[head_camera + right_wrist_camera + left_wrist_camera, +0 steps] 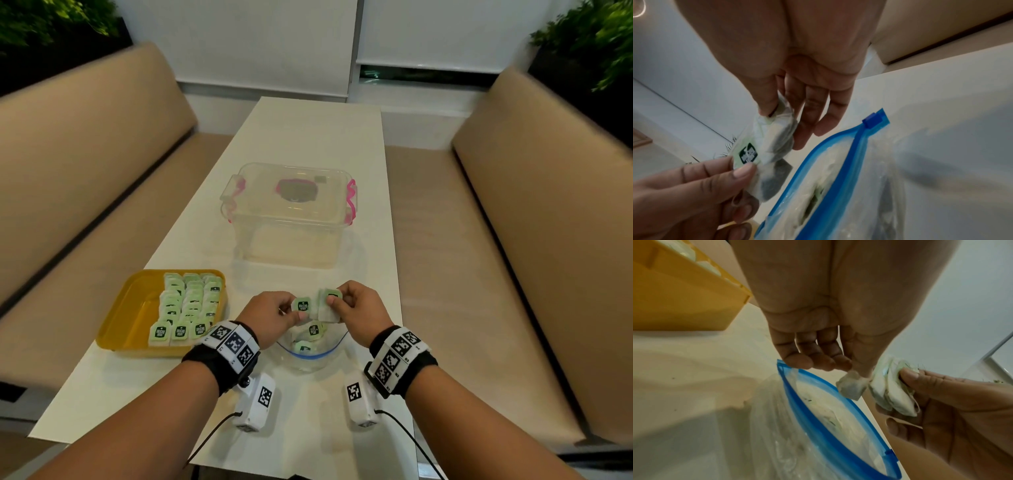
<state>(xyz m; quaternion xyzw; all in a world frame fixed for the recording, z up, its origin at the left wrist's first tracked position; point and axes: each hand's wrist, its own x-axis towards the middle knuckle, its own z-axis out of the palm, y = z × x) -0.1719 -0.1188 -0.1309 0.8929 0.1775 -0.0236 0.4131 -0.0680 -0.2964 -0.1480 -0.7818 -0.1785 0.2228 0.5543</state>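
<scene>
An open clear zip bag with a blue seal lies on the table near me, with a few green-tagged tea bags inside. Just above its mouth my left hand pinches a single tea bag by its green tag. My right hand grips a small stack of tea bags right beside it. In the left wrist view the single tea bag hangs over the zip bag, touching the stack. In the right wrist view the tag faces the camera.
A yellow tray with rows of several tea bags sits to the left. A clear lidded box with pink latches stands further back on the white table. Beige benches flank the table on both sides.
</scene>
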